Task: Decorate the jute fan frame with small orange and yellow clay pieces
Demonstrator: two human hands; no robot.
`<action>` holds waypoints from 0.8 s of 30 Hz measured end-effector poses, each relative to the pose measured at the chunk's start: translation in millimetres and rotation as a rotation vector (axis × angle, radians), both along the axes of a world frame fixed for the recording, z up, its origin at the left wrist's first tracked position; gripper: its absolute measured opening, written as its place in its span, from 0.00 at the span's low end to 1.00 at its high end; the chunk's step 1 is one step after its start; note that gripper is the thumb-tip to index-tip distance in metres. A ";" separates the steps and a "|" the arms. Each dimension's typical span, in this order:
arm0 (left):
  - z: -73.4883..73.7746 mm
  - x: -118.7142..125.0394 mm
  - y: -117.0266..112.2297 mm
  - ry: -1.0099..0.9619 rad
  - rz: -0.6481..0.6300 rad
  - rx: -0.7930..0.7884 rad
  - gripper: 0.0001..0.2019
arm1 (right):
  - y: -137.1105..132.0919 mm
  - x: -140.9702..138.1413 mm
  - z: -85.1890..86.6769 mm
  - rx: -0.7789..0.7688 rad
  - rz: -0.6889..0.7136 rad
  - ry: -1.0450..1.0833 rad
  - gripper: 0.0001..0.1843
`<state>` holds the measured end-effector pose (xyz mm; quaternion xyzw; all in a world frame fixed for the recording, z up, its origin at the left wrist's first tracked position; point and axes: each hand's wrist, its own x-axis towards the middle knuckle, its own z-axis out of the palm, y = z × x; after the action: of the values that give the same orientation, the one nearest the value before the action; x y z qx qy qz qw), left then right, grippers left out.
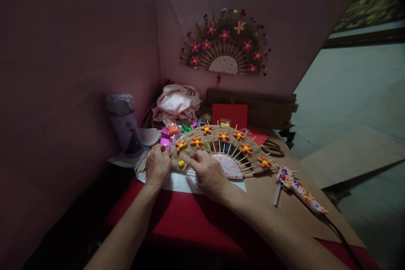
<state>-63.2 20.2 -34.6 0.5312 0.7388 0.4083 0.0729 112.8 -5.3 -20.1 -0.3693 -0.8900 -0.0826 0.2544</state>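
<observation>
A pink screen (79, 50) closes off the left and back of the frame. Below it runs the tabletop (268, 202), brown board on the right with a red cloth (190, 219) over the near edge. High at centre a finished fan decoration (225, 44) with pink flowers hangs on the screen.

Flat on the tabletop, at centre frame on a white sheet (183, 183), lies the woven fan (215, 131). It is a half-circle of straw-coloured cord with thin wooden sticks raying out from a pale dotted centre. Orange flowers (223, 136) with yellow middles are spaced along its arc.

A purple bottle (125, 122) stands at its left. A bundle of pink cloth (176, 103) lies behind it, and a patterned glue gun (297, 187) lies well apart at lower right.

The left hand (158, 166) sits curled at the fan's left end. I cannot tell whether its grip is clamped on the edge or only resting there. The right hand (209, 175) lies flat on the fan, its grip apart and empty, with the forefinger stretched out beside a small yellow ball (181, 163) on the cord.

To my eye the step in hand is seating that ball at the fan's left end. Any move from here calls for light pressure from the forefinger while the other hand steadies the fan.
</observation>
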 end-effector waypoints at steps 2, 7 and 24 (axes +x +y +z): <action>-0.7 -2.8 1.1 -0.083 0.000 -0.005 0.14 | 8.5 -7.0 -3.0 0.076 -0.023 -0.092 0.22; -4.7 -6.2 4.2 -0.151 -0.001 0.025 0.13 | 20.6 -13.2 -3.9 0.205 -0.009 -0.209 0.22; -16.3 -4.9 14.3 -0.664 -0.019 0.219 0.07 | 30.4 -13.8 -7.4 0.243 -0.013 -0.339 0.23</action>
<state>-68.1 34.5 -51.0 0.3810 0.6216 0.6350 0.2556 99.0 25.1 -27.5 -0.3224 -0.9011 -0.2519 0.1432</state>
